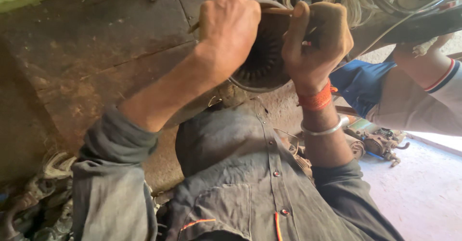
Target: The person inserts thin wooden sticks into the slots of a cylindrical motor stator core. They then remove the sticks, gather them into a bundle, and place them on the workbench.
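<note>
Engine part point(380, 142), wire bundle point(344, 0)

I find no packages, labels, signs or screens in this head view; nothing of that kind shows on the floor, on the wall or near my hands.

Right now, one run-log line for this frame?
left hand: fingers spread on round dark slotted part | right hand: grip shut on thin wooden stick | another person beside
</note>
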